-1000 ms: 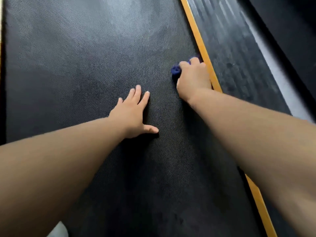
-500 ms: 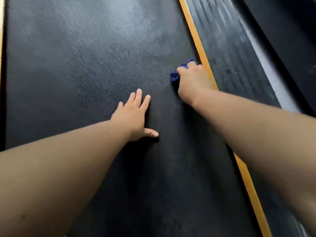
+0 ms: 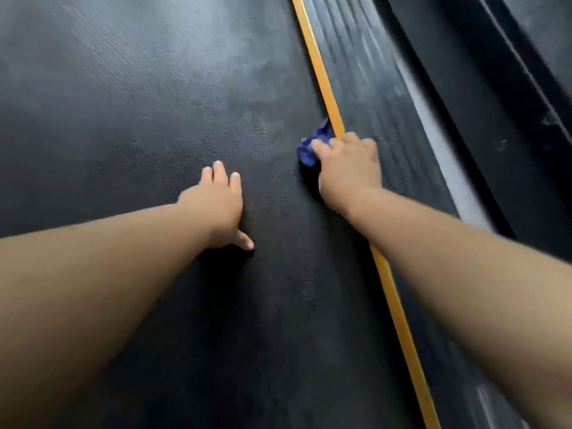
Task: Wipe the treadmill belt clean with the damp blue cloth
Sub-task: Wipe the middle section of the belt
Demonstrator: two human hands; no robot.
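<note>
The black textured treadmill belt fills most of the view, with paler smeared patches toward the far end. My right hand grips a bunched blue cloth and presses it on the belt at its right edge, against the orange strip. Most of the cloth is hidden under the hand. My left hand lies flat on the belt to the left of the cloth, fingers straight and thumb spread out.
Right of the orange strip runs the ribbed black side rail, then a grey band and a dark frame edge.
My right hand with the cloth has slid slightly right, its fingers now over the orange strip. My left hand stays planted on the belt.
</note>
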